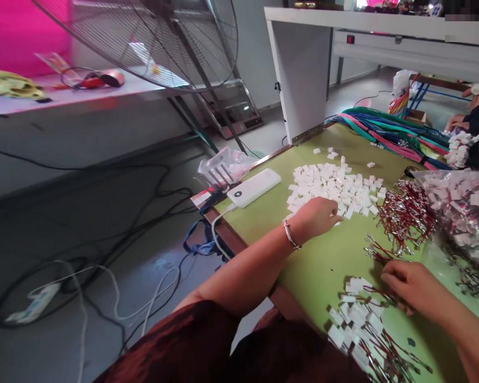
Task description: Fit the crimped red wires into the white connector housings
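My left hand [317, 217] reaches to the near edge of a pile of small white connector housings [323, 181]. Its thumb and fingers are pinched together; whatever lies between them is too small to make out. My right hand [415, 290] is low over the table with its fingers curled in around short dark red wires [377, 255] with metal terminals. Partly under its palm, the grip itself is hidden. Below and left of it lie white housings with wires fitted [359, 319]. A heap of loose red wires with shiny ends [407, 215] sits just beyond it.
A white power bank [255, 189] with a cable lies at the table's left edge. At right is a clear bag of white housings [463, 207]; behind it run bundled coloured cables [387, 133]. A large fan [163, 42] stands left, with cords [104, 271] on the floor. Another person's hand [457, 122] shows far right.
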The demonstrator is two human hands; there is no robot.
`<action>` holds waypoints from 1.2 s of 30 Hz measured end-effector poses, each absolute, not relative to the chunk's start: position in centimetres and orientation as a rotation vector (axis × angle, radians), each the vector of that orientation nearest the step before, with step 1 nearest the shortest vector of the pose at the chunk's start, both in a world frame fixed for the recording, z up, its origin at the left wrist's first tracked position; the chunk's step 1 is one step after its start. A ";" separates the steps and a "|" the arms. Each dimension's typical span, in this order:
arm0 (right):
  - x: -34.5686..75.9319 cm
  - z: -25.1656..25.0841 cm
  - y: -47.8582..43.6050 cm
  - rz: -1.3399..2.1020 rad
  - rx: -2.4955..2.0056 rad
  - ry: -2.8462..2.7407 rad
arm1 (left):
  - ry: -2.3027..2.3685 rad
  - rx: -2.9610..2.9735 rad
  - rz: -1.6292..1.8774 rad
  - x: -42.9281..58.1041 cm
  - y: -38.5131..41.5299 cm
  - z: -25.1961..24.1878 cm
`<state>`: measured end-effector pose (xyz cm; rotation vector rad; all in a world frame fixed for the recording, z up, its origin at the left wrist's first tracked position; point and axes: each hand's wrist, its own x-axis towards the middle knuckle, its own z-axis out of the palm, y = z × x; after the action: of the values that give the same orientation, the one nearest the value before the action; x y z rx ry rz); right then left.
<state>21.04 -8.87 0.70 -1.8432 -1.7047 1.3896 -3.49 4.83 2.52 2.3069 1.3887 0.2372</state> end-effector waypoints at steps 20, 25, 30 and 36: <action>21.2 -0.7 -7.1 0.495 -1.853 -1.941 | 0.845 1.703 0.549 -1.4 3.4 0.7; 21.1 0.0 -7.0 0.581 -1.788 -1.728 | 0.807 1.246 0.546 -0.3 2.7 0.4; 20.2 1.1 -7.6 0.701 -1.739 -1.655 | 0.745 0.895 0.510 0.4 2.2 0.1; 19.6 0.7 -8.3 0.811 -1.718 -1.777 | 0.679 0.817 0.488 0.6 2.0 -0.3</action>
<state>19.56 -8.31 0.73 -1.7181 -1.7772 0.8110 0.61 2.00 -0.26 0.8172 0.6790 0.4880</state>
